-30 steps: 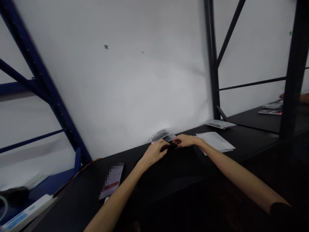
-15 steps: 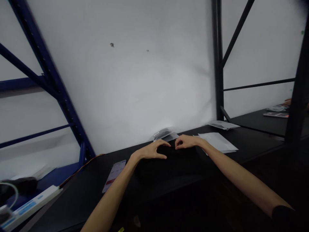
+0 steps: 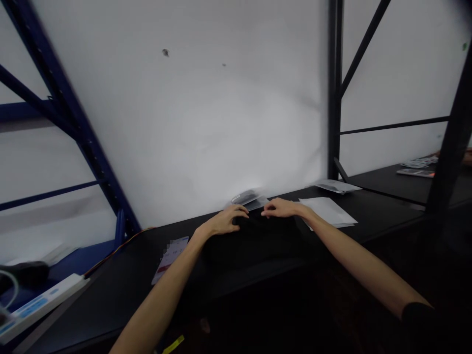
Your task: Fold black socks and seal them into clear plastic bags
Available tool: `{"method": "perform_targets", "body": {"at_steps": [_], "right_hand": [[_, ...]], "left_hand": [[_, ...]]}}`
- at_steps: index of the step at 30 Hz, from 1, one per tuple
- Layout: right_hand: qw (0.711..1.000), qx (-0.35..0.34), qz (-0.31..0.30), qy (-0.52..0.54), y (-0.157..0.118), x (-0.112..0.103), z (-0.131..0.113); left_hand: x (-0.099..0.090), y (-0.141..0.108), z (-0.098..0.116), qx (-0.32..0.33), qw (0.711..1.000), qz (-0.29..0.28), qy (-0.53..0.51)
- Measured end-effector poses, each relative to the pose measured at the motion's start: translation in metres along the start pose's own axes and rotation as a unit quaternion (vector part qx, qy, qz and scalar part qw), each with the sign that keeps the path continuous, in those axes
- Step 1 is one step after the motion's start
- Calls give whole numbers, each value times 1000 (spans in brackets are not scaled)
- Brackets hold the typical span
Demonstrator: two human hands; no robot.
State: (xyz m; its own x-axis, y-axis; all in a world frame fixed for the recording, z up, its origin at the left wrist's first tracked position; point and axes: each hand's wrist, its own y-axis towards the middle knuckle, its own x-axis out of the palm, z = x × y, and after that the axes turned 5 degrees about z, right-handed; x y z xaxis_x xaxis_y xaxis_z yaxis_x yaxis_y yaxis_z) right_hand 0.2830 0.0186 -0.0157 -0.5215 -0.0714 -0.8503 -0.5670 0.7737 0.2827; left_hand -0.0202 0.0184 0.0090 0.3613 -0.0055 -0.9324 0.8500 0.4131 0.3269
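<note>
On the black table (image 3: 132,275), my left hand (image 3: 223,220) curves over something black, its thumb and fingers apart. My right hand (image 3: 280,208) is just to its right, with fingers curled in and pressed together at the edge of the same dark area. What they touch there is too dark to make out. Behind the hands, against the wall, lies a clear plastic packet (image 3: 245,197). White sheets (image 3: 330,211) lie right of my right hand. A phone (image 3: 172,256) with a lit screen is beside my left forearm.
A white power strip (image 3: 42,305) is at the lower left, near a blue rack post (image 3: 86,142). A black post (image 3: 335,93) stands at the back right. Another plastic packet (image 3: 337,186) lies near its foot. Part of another person's hand shows at the far right edge.
My left hand has shifted left and its thumb and fingers have drawn nearer each other. The gap between my hands is wider. The view has tilted slightly.
</note>
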Motion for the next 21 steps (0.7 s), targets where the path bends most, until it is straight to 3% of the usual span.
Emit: {"method": "perform_targets", "body": {"at_steps": [2, 4, 9, 12, 15, 21], "right_hand": [[998, -19, 42, 30, -1, -1, -6], [996, -45, 47, 60, -2, -1, -13], [993, -72, -43, 82, 0, 9, -21], [990, -56, -72, 109, 3, 15, -17], [983, -34, -62, 170, 3, 15, -12], [982, 43, -17, 182, 3, 10, -6]], "left_hand": [[-10, 0, 5, 5, 999, 40, 23], [-20, -1, 11, 1, 995, 79, 65], [-30, 1, 27, -24, 974, 129, 185], [-17, 7, 38, -25, 969, 129, 209], [3, 15, 46, -16, 972, 122, 202], [30, 23, 53, -32, 985, 164, 48]]}}
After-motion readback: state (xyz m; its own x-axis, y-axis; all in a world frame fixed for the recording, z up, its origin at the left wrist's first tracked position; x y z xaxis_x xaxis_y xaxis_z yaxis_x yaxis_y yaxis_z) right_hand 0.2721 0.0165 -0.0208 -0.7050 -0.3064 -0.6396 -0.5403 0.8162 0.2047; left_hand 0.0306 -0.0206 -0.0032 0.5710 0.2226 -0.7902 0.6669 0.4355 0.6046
